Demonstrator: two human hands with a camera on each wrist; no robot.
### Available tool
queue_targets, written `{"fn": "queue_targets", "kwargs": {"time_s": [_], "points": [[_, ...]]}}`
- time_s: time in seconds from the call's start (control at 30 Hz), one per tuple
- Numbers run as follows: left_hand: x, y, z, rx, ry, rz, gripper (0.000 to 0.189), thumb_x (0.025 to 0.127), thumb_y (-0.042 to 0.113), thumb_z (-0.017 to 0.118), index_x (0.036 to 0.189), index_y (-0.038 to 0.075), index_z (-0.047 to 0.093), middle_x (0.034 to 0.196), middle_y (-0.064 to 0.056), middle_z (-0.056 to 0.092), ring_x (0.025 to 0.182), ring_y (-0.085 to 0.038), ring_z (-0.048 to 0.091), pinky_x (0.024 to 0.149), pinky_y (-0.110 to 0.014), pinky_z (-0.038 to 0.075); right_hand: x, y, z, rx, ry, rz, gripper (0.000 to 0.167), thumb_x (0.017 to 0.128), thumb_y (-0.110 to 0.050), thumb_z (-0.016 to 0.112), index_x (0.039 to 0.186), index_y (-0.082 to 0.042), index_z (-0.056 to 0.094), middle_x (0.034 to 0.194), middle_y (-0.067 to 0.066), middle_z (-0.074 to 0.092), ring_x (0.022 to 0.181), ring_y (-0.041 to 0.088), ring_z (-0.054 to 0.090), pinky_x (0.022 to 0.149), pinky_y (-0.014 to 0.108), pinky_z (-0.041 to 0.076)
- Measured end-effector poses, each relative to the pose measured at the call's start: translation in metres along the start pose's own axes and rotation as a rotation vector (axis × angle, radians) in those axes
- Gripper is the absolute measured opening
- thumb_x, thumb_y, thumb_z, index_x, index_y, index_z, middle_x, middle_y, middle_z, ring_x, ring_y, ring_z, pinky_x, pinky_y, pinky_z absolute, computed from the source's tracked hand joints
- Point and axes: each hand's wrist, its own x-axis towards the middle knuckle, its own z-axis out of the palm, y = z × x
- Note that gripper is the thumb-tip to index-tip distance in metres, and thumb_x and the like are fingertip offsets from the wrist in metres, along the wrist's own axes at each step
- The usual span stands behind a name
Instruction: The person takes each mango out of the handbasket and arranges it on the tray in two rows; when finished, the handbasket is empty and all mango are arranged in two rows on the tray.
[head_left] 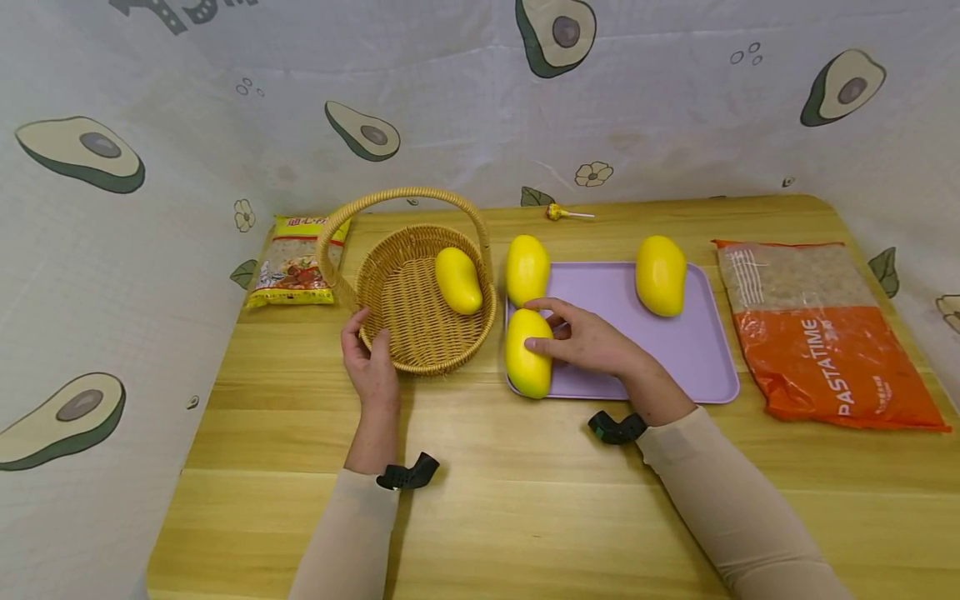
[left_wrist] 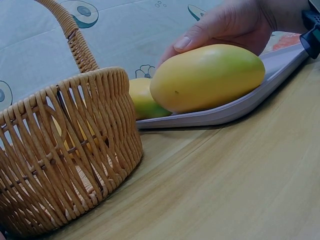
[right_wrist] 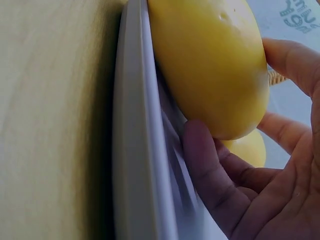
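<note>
My right hand point(head_left: 592, 340) holds a yellow mango point(head_left: 528, 367) on the left end of a lilac tray point(head_left: 600, 387), its thumb on the near side and fingers along the top. In the right wrist view the fingers point(right_wrist: 205, 165) curl against the mango's end. My left hand point(head_left: 372, 367) grips the left front rim of a round wicker basket point(head_left: 420, 333), which stands left of the tray. Inside the basket lies one mango point(head_left: 458, 281). Two more mangoes are on the tray, one point(head_left: 527, 267) at its back left corner and one point(head_left: 660, 275) toward the back right.
A red and yellow food packet point(head_left: 296, 262) lies behind the basket at the left. Right of the tray is an orange PASTATIME bag point(head_left: 832, 342). A lollipop point(head_left: 557, 212) lies near the table's back edge, by an avocado-print cloth point(head_left: 450, 100). The basket's tall handle point(head_left: 405, 193) arches upward.
</note>
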Motion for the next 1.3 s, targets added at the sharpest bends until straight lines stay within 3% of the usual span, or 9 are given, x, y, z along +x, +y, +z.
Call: {"fn": "queue_targets", "kwargs": {"time_s": [0.3, 0.9, 1.07, 1.3], "points": [[-0.001, 0.0, 0.0, 0.004, 0.007, 0.01, 0.039, 0.092, -0.003, 0.053, 0.131, -0.003, 0.052, 0.146, -0.007, 0.047, 0.14, -0.016, 0.042, 0.107, -0.024, 0.039, 0.0, -0.001, 0.001, -0.073, 0.014, 0.001, 0.065, 0.094, -0.043, 0.07, 0.152, -0.028, 0.044, 0.134, 0.017, 0.057, 0.11, 0.03, 0.061, 0.09, 0.04, 0.049], [-0.001, 0.002, 0.0, 0.004, -0.006, -0.001, 0.038, 0.094, -0.002, 0.052, 0.132, -0.004, 0.051, 0.15, -0.008, 0.044, 0.146, -0.016, 0.037, 0.113, -0.03, 0.034, -0.002, -0.002, 0.001, -0.121, 0.018, -0.02, 0.066, 0.096, -0.043, 0.069, 0.154, -0.026, 0.042, 0.136, 0.019, 0.057, 0.111, 0.03, 0.063, 0.092, 0.045, 0.051], [-0.002, 0.002, -0.001, 0.014, -0.016, -0.008, 0.036, 0.095, -0.001, 0.052, 0.131, 0.002, 0.053, 0.151, -0.008, 0.043, 0.145, -0.015, 0.037, 0.11, -0.026, 0.036, -0.009, -0.008, -0.005, -0.215, 0.064, -0.054, 0.069, 0.096, -0.041, 0.069, 0.155, -0.021, 0.04, 0.135, 0.019, 0.061, 0.106, 0.028, 0.066, 0.091, 0.045, 0.054], [-0.002, 0.002, -0.002, 0.026, -0.025, -0.005, 0.037, 0.095, -0.001, 0.052, 0.133, -0.001, 0.051, 0.151, -0.007, 0.042, 0.145, -0.015, 0.037, 0.109, -0.023, 0.037, -0.034, -0.033, -0.019, -0.301, 0.204, -0.141, 0.072, 0.096, -0.039, 0.07, 0.157, -0.019, 0.039, 0.136, 0.017, 0.059, 0.113, 0.032, 0.063, 0.091, 0.049, 0.056]]}}
